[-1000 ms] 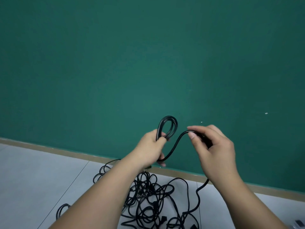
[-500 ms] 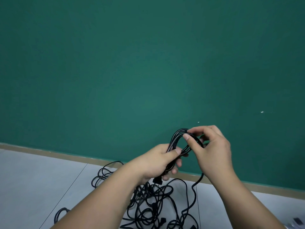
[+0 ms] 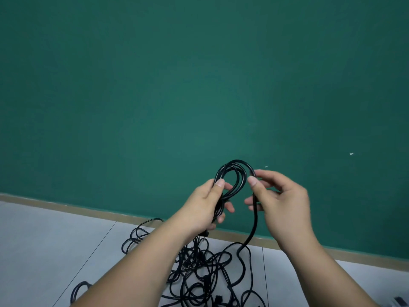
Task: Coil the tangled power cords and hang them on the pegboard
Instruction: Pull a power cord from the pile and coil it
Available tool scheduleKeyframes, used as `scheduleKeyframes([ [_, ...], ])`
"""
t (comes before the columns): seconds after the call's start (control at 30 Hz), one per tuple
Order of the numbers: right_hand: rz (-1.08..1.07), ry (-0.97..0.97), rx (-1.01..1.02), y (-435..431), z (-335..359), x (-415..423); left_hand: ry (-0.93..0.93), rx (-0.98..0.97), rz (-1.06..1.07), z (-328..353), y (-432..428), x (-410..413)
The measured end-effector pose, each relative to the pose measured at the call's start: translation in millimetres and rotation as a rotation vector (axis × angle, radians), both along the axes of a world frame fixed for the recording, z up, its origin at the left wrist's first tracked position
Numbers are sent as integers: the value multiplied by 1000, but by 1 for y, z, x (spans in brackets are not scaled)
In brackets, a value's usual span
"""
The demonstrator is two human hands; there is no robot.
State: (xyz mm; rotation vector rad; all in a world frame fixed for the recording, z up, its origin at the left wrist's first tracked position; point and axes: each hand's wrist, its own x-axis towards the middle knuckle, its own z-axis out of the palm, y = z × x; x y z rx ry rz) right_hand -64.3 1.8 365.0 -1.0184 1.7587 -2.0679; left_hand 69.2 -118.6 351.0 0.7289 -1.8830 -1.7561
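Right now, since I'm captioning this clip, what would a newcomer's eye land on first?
A small black coil is held up mid-frame against the green wall, gripped by the left hand while the right hand pinches the cord feeding it. Below, a tangle of black cords sprawls on the pale floor.

Left grip point(image 3: 205, 207): bare, with a short, plain thumbnail point(image 3: 220, 182).
Right grip point(image 3: 285, 204): also bare, nails cut short; its outline is a little blurred.
Left forearm point(image 3: 137, 269): uncovered along all its visible length, to the frame edge.
Right forearm point(image 3: 327, 273): uncovered as well, smooth, to the lower frame edge.
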Motion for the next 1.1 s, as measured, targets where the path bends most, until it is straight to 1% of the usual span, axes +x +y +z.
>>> scheduleKeyframes([
  [0.07,-77,-28,-26,-1,0,2,-12,-58,-3,-3,0,-1],
  [0.2,-179,-39,71,-6,-10,0,30,-59,6,-2,3,-5],
  [0.33,-97,-185,21,-10,-7,2,29,-3,68,3,12,-11],
  [0.5,-75,-233,-24,-12,-5,8,-4,-157,92,-2,9,-13],
  [0.57,-87,-226,-29,-13,-5,8,-46,-225,85,-4,10,-14],
  [0.6,-102,-214,-28,-15,-5,7,-38,-216,82,-5,11,-16],
  [0.67,-139,-167,-26,-16,-8,5,15,-164,89,-5,14,-18],
  [0.77,-197,-40,11,-16,-11,2,36,-146,126,-3,15,-21],
  [0.87,-213,-5,40,-15,-11,-1,96,-45,134,0,18,-20],
  [0.93,-191,-43,51,-15,-11,-1,138,-12,143,2,21,-20],
  [1.0,-135,-141,45,-16,-10,0,158,-5,161,2,21,-20],
  [1.1,-56,-271,31,-17,-9,3,125,-48,170,1,21,-19],
])
